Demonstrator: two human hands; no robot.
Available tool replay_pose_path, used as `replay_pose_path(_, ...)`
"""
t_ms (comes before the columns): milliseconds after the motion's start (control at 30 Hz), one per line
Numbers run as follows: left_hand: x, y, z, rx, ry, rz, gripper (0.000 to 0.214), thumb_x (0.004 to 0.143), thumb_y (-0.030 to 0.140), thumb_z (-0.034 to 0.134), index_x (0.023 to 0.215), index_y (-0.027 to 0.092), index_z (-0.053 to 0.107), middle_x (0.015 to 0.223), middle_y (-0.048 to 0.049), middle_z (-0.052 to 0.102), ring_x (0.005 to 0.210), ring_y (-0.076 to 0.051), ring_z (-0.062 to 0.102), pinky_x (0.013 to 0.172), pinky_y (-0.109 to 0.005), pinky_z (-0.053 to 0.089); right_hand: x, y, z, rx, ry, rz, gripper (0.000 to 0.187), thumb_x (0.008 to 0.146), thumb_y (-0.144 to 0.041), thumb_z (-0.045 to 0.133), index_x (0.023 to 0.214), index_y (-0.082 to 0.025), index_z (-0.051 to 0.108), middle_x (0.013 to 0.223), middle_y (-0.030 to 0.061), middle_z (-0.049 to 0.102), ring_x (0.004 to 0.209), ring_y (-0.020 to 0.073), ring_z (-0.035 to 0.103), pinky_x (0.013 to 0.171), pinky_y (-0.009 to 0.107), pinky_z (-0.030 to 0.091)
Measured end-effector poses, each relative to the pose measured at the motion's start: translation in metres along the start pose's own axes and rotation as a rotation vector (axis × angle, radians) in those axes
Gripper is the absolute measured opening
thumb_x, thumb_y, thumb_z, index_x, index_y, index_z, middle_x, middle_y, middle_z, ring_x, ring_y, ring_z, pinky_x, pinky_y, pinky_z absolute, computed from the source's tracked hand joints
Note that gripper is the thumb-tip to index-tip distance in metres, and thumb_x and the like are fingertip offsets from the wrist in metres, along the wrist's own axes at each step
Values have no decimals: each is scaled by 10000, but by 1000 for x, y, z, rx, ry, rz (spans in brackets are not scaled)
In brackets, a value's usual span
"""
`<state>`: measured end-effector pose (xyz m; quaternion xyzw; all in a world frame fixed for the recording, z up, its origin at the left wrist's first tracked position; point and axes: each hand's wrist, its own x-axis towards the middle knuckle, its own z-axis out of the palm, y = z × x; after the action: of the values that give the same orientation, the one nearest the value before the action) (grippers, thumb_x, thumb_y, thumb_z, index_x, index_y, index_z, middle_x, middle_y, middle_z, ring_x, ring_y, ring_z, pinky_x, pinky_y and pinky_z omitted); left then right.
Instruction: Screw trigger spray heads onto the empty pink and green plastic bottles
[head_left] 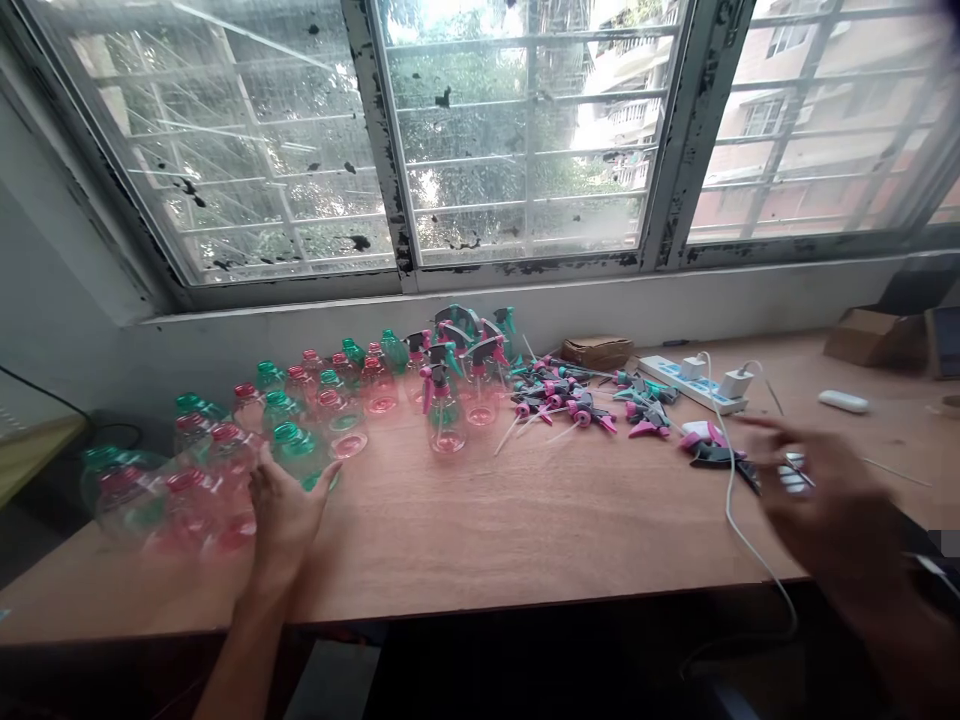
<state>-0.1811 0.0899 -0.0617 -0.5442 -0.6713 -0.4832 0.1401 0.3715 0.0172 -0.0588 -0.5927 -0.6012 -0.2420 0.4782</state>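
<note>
Left hand [286, 505] thumb-spread beside bottles [231, 462], hold unclear; right hand [821, 490] blurred, openness, hold unreadable.

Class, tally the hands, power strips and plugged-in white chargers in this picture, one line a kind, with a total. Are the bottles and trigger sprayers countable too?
Hands: 2 (left hand, right hand)
Power strip: 1
White chargers: 2
Total: 5
Plastic bottles and trigger sprayers: too overlapped or blurred to count exactly.
</note>
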Motion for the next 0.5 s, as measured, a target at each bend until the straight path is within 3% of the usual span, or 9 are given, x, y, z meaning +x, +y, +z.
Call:
replay_pose_path(100,-4,-1,3,-26,-69,11,926,779,672,646,1436,78,379,1471,-287,451,1442,-509,361,1182,-675,276,-24,-65,30,300,-329,-232,229,1021,-305,512,1224,-246,601,1133,153,755,1051,381,719,910,547,570)
replay_pose_path(233,-21,14,1,-86,-197,23,856,717,603,717,1364,138,404,1444,-246,462,1390,-466,440,1155,-669,340,-54,-138,61,659,-657,-234,245,1014,-231,543,1250,-284,578,1237,107,748,1160,301,712,959,465,615)
replay_pose_path(267,-28,20,1,-106,-243,19,850,704,591,738,1349,153,399,1435,-239,469,1359,-451,482,1122,-658,394,-56,-149,68,687,-684,-253,252,1006,-223,552,1250,-275,588,1256,111,740,1192,298,698,997,467,602)
replay_pose_path(367,-48,38,0,-186,-396,-11,788,733,558,750,1311,201,351,1372,-206,534,1237,-387,625,990,-594,543,-44,-159,96,583,-664,-296,329,979,-229,594,1308,-241,590,1388,140,667,1309,318,621,1089,500,546)
replay_pose_path(433,-62,51,3,-256,-497,-22,702,819,530,692,1320,231,301,1331,-165,595,1126,-311,713,937,-511,595,-24,-147,120,537,-619,-261,351,989,-194,561,1340,-199,578,1475,176,591,1384,330,558,1142,535,489)
replay_pose_path(500,-75,65,7,-295,-544,-29,709,840,503,685,1347,237,267,1340,-170,603,1156,-313,707,978,-522,572,0,-124,146,485,-565,-210,374,1007,-102,469,1363,-168,566,1474,180,585,1417,324,520,1177,558,438)
